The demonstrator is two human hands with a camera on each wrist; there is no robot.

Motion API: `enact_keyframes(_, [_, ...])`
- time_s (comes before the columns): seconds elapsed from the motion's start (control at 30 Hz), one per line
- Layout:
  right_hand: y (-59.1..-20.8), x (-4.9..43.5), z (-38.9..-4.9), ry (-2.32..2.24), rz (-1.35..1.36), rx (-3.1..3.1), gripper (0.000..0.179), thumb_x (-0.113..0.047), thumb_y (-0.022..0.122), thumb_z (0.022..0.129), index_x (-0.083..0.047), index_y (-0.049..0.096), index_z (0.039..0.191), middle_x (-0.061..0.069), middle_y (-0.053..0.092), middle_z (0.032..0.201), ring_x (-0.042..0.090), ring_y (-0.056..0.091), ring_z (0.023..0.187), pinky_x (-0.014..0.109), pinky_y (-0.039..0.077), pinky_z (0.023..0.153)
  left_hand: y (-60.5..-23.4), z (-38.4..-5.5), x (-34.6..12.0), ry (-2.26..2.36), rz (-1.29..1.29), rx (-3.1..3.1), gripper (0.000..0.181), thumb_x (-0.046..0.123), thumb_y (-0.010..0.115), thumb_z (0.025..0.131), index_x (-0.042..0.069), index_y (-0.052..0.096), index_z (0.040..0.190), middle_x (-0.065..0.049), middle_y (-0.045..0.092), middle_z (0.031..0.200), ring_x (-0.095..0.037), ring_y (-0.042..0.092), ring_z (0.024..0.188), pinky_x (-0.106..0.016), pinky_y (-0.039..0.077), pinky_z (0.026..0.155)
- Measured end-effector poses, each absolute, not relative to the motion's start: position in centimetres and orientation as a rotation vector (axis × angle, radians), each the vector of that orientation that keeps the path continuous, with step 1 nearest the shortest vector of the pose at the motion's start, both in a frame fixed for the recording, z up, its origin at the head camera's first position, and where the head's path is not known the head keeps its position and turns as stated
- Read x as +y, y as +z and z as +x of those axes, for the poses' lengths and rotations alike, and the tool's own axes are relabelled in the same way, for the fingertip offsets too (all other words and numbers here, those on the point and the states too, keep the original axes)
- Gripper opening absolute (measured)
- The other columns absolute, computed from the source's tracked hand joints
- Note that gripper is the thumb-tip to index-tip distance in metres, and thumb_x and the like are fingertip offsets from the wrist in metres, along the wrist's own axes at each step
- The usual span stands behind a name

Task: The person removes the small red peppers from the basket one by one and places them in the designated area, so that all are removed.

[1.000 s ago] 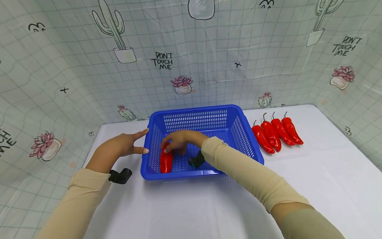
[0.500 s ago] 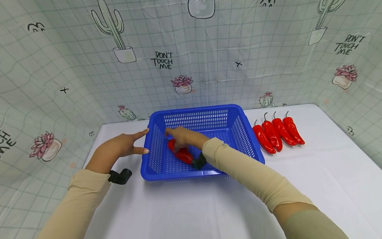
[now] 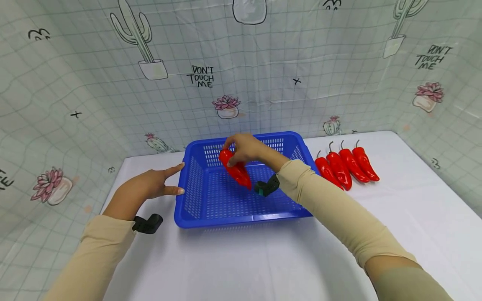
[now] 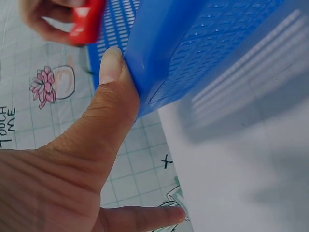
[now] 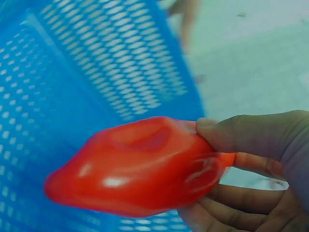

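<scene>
A glossy red chili pepper (image 3: 239, 173) hangs tilted over the blue basket (image 3: 241, 218), its tip down toward the right. My right hand (image 3: 244, 149) pinches its stem end between thumb and fingers. Up close in the right wrist view, the pepper (image 5: 130, 169) fills the middle, with the thumb on one side and fingers on the other. My left hand (image 3: 152, 182) touches the basket's left rim with straight thumb and finger. Seen from the left wrist, the thumb (image 4: 111, 72) lies against the basket wall (image 4: 154, 48).
Several more red peppers (image 3: 339, 168) lie side by side on the white table (image 3: 399, 217), right of the basket. Behind stands a grid-patterned cloth (image 3: 271, 54) with cactus drawings. Black wrist cameras sit under both wrists.
My right hand has raised the pepper from the basket's left floor and moved it up and to the right. The left hand stays at the rim.
</scene>
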State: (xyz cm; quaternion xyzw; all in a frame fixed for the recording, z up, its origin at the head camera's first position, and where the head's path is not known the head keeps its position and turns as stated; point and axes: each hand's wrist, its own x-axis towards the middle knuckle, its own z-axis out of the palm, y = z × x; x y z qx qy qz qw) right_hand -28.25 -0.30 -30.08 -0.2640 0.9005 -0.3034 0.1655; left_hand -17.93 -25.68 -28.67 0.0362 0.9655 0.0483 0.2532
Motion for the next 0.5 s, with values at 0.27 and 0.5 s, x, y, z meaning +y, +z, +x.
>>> enact_keyframes(0.27, [-26.0,3.6,-28.8,-1.176,-0.691,2.536,0.050,-0.006,0.079,0.081,-0.005,0.062,0.127,0.021,0.070,0.104,0.029,0.070,0.088,0.035,0.062,0.070,-28.4,-17.6,-25.4,0.147,0.096,2.623,0.093,0.052,0.062,0.091,0.015,0.010,0.158,-0.037,0.036,0.146,-0.057,0.041,0.131,-0.068,0.041,0.100])
enact_keyframes(0.5, [-23.7,6.4,-28.7,-1.354,-0.637,2.530,0.051,-0.005,0.079,0.081,-0.007,0.063,0.129,0.021,0.070,0.106,0.028,0.069,0.091,0.035,0.062,0.071,-28.4,-17.5,-25.2,0.138,0.113,2.625,0.093,0.052,0.062,0.091,0.014,0.010,0.158,-0.038,0.038,0.144,-0.057,0.042,0.130,-0.068,0.043,0.098])
